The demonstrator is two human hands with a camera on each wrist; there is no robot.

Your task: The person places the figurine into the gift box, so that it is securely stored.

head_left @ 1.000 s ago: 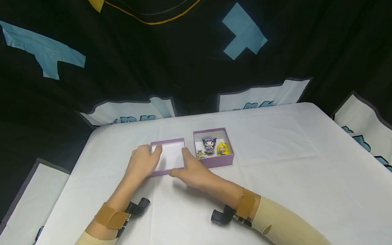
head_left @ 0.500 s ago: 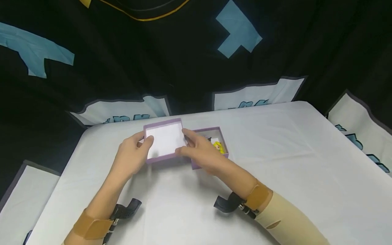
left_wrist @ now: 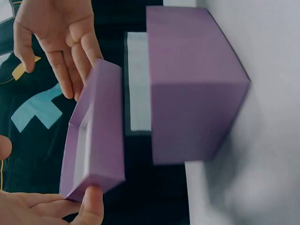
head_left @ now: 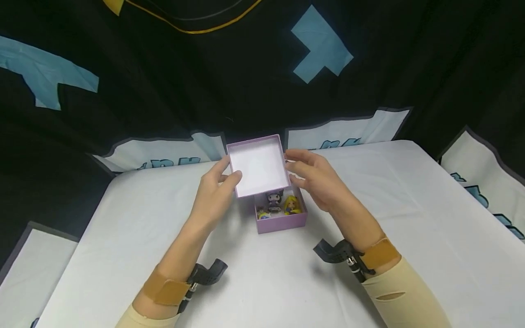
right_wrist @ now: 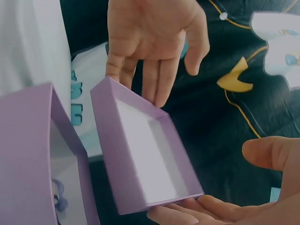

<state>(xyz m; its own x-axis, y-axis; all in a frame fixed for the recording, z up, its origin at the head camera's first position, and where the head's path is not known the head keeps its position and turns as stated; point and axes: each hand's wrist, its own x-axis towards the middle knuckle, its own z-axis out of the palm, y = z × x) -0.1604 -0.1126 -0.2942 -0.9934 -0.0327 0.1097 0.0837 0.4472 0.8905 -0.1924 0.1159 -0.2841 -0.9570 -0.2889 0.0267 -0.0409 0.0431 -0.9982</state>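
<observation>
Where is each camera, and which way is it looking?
Head: sits up high, looks down at the table; both forearms, left hand and right hand show.
Left wrist: looks sideways past the lid at the box; both hands show.
Right wrist: looks into the lid's white inside; both hands show.
All three views share the purple lid and box.
</observation>
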